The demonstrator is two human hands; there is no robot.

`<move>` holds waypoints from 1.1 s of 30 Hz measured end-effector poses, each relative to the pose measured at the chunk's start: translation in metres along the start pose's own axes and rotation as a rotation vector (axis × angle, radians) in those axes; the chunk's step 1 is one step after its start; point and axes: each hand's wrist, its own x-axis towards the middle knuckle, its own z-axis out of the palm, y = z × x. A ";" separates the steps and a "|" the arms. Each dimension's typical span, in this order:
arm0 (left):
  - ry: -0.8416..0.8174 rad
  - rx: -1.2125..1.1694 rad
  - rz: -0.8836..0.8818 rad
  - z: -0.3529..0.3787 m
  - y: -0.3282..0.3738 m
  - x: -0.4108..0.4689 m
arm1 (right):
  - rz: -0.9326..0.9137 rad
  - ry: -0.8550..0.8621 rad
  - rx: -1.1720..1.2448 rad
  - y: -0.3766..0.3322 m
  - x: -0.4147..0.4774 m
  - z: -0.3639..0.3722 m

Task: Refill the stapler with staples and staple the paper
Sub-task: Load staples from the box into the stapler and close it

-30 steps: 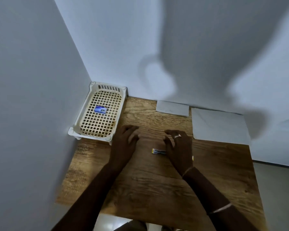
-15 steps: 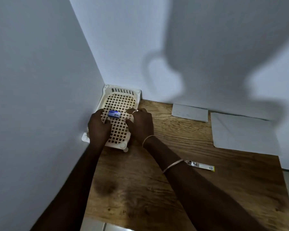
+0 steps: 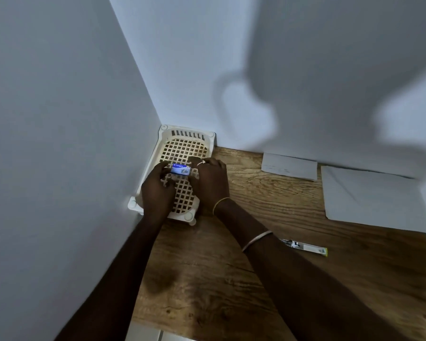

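A small blue staple box [image 3: 180, 169] is held over the cream lattice tray [image 3: 182, 141] in the table's far left corner. My left hand [image 3: 156, 190] grips its left end and my right hand [image 3: 210, 184] grips its right end. The stapler [image 3: 304, 247], a slim silver bar with a yellow tip, lies flat on the wooden table to the right of my right forearm. A white sheet of paper [image 3: 369, 195] lies at the back right, and a smaller white slip [image 3: 289, 166] lies against the back wall.
White walls close off the left side and the back of the wooden table [image 3: 244, 279]. The tray sits tight in that corner. The table's front edge runs along the bottom of the view.
Both hands left the stapler at the table's middle and reached into the tray. They have closed on the blue staple box and lifted it slightly. The stapler lies released on the table.
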 end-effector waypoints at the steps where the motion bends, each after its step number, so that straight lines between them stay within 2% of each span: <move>1: 0.006 -0.053 0.013 0.001 0.003 -0.005 | -0.002 0.009 0.010 0.002 -0.003 -0.008; 6: -0.009 -0.358 0.028 0.008 0.021 -0.034 | 0.032 0.092 0.132 0.014 -0.032 -0.058; 10: -0.043 -0.551 0.076 0.015 0.047 -0.062 | 0.008 0.136 0.118 0.022 -0.064 -0.101; 15: -0.123 -0.793 0.091 0.028 0.081 -0.094 | -0.048 0.266 0.146 0.024 -0.097 -0.150; 20: -0.247 -0.959 0.118 0.034 0.112 -0.123 | -0.074 0.298 0.173 0.024 -0.125 -0.188; 26: -0.311 -0.977 0.190 0.044 0.129 -0.139 | -0.043 0.287 0.207 0.026 -0.149 -0.220; 33: -0.301 -0.997 0.179 0.045 0.145 -0.151 | -0.057 0.307 0.238 0.034 -0.164 -0.242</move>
